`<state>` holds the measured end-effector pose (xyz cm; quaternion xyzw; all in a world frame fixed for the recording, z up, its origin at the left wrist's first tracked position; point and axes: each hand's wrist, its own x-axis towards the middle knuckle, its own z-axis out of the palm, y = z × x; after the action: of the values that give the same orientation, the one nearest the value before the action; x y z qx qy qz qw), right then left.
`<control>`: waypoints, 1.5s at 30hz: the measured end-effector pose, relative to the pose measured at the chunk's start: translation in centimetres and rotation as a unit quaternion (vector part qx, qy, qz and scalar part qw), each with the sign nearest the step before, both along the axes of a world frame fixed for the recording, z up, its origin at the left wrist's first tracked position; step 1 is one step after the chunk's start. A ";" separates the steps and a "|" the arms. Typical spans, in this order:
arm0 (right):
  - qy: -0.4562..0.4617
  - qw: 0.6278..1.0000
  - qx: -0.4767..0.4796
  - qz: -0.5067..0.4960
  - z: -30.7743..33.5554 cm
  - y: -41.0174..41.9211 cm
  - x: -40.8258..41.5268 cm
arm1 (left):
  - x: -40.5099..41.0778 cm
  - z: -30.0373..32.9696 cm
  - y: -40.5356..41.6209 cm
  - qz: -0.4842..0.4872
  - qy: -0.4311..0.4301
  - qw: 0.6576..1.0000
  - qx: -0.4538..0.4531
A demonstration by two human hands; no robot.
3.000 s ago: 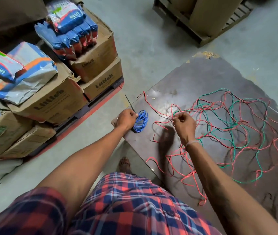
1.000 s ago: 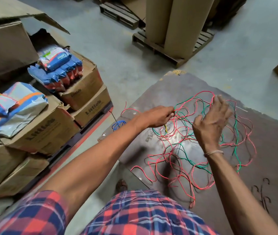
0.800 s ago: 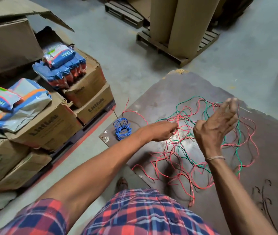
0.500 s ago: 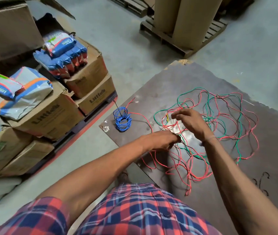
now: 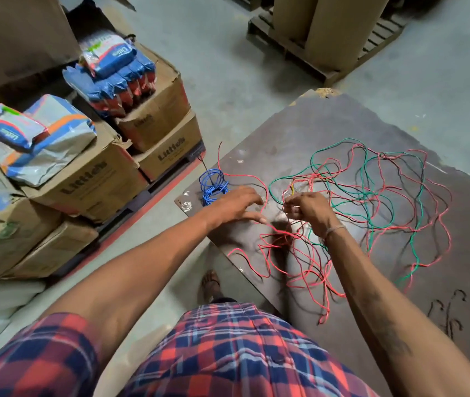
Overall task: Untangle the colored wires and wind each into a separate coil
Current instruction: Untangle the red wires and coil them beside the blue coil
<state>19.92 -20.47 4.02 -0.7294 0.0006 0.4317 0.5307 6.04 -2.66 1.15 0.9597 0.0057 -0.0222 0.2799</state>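
A tangle of red wire (image 5: pixel 311 265), green wire (image 5: pixel 417 202) and thin dark wire lies spread on a dark board (image 5: pixel 328 130). A wound blue coil (image 5: pixel 212 186) sits at the board's left corner. My right hand (image 5: pixel 309 210) is raised over the tangle's left side and pinches wire strands, with a yellow tip sticking up above its fingers. My left hand (image 5: pixel 236 204) hovers between the blue coil and the tangle, fingers spread and relaxed, with a red strand running under it; it holds nothing that I can see.
Stacked cardboard boxes (image 5: pixel 93 179) with blue packets on top stand on a pallet to the left. More pallets with cardboard rolls (image 5: pixel 334 32) stand at the back. Grey concrete floor surrounds the board. My foot (image 5: pixel 210 282) is at the board's near edge.
My left hand let go of the wires and moved left with fingers spread. My right hand drew back toward me and lifted strands from the tangle. The blue coil has lain untouched for the last second.
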 end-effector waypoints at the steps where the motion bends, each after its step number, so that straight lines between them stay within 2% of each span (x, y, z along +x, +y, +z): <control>1: 0.001 1.000 0.005 0.003 -0.3 0.0 -0.3 | 0.3 0.1 0.8 -0.002 0.009 1.000 0.005; 7: -0.061 0.998 -0.013 0.014 -1.4 -0.7 -1.2 | 3.5 -0.4 5.0 0.031 0.066 0.993 0.088; 11: -0.123 0.990 -0.050 0.040 -1.5 -1.0 -0.9 | 5.4 -1.6 6.0 0.064 0.160 0.966 0.195; 13: -0.157 0.983 -0.077 0.061 -1.8 -1.0 -0.7 | 5.8 -1.7 5.7 0.063 0.196 0.957 0.202; 16: -0.194 0.975 -0.089 0.061 -1.8 -0.6 -0.7 | 7.2 -1.2 5.4 0.046 0.183 0.972 0.137; 20: -0.265 0.960 -0.084 0.032 -1.3 0.6 -0.1 | 8.6 1.3 4.2 0.004 0.110 0.992 0.063; 24: -0.189 0.981 -0.024 -0.020 -0.3 1.8 0.6 | 9.0 3.3 3.5 0.004 0.044 0.997 0.060; 28: -0.073 0.990 0.119 -0.030 3.1 0.8 1.2 | 8.6 4.6 3.6 0.004 0.046 0.999 0.016; 32: -0.091 0.980 0.171 -0.052 6.1 -1.0 3.3 | 7.6 4.9 2.4 0.007 0.065 0.986 -0.156; 35: -0.109 0.967 0.202 -0.107 7.9 -2.5 5.4 | 6.7 4.2 1.2 0.033 0.058 0.981 -0.181; 40: -0.119 0.959 0.198 -0.166 8.9 -4.7 7.9 | 4.0 3.9 -1.0 0.067 0.071 0.980 -0.172; 43: -0.130 0.955 0.182 -0.193 8.4 -5.2 8.7 | 2.3 4.3 -2.1 0.109 0.064 0.984 -0.128; 44: -0.138 0.954 0.170 -0.204 7.9 -5.4 9.0 | 1.8 4.4 -2.5 0.131 0.064 0.978 -0.151; 45: -0.163 0.954 0.144 -0.208 7.4 -5.7 9.2 | 1.3 4.5 -2.9 0.161 0.065 0.958 -0.229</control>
<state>29.11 -26.13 11.44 -0.6892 0.0039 0.1823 0.7013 7.33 -5.59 5.63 0.8527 0.1730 -0.0395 0.4913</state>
